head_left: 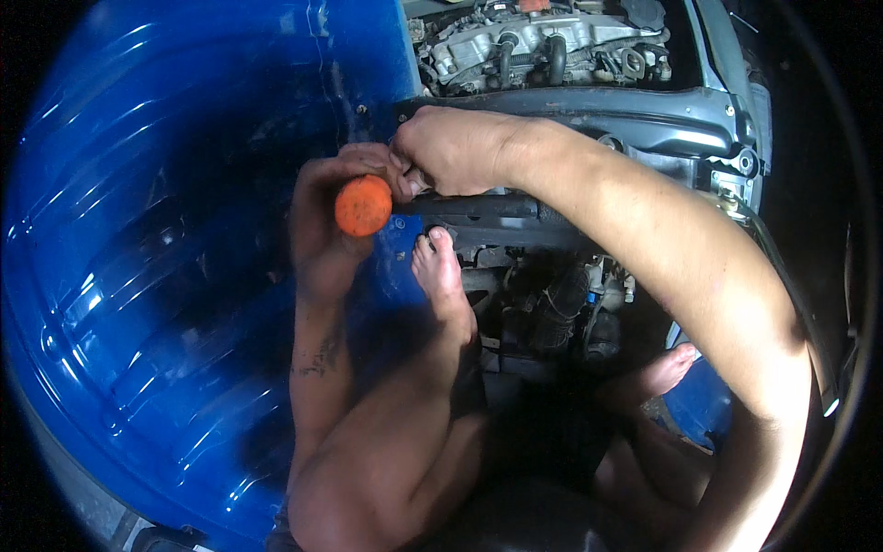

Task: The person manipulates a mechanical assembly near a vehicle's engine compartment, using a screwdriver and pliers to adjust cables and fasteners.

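Note:
My left hand (324, 207) grips a tool with a round orange handle (363, 206), its butt end facing the camera and its shaft hidden. My right hand (448, 149) is closed right next to it, fingers pinched on something small and dark at the edge of a dark grey metal crossbar (589, 106) of a vehicle's engine bay. What the right fingers hold cannot be made out. Both hands touch each other above the blue bodywork (166, 239).
An engine (543, 41) with hoses and metal covers sits at the top. Dark hoses and parts (561, 313) fill the gap below the crossbar. My bare feet (441, 276) rest near the opening, the other foot (667, 368) lower right. Blue curved panel fills the left.

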Demonstrator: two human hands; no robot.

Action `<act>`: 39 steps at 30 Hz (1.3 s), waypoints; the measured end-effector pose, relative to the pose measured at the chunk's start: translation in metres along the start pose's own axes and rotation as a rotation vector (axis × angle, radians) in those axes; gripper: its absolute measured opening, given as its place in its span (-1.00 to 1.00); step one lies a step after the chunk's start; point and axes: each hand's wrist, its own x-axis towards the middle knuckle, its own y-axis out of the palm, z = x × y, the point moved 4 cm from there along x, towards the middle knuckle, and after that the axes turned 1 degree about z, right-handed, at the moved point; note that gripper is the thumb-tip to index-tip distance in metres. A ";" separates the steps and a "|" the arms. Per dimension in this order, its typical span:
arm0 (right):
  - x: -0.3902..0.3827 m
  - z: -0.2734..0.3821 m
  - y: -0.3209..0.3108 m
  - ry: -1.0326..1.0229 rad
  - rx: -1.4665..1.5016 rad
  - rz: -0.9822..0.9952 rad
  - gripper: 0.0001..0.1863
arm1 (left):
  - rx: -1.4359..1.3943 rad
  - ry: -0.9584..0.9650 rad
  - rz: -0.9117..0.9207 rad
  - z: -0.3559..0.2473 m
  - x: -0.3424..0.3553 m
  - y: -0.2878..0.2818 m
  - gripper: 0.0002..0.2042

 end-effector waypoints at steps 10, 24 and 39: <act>-0.001 0.008 0.003 0.022 -0.009 0.026 -0.82 | 0.111 -0.324 0.207 -0.014 0.015 -0.009 -0.39; -0.019 0.003 -0.020 0.135 -0.270 -0.112 -0.83 | 0.328 -0.255 0.596 -0.016 0.051 0.003 -0.61; -0.235 0.110 0.034 -0.044 -0.652 -0.620 -0.82 | 0.343 -0.040 0.030 0.001 0.019 0.021 -0.45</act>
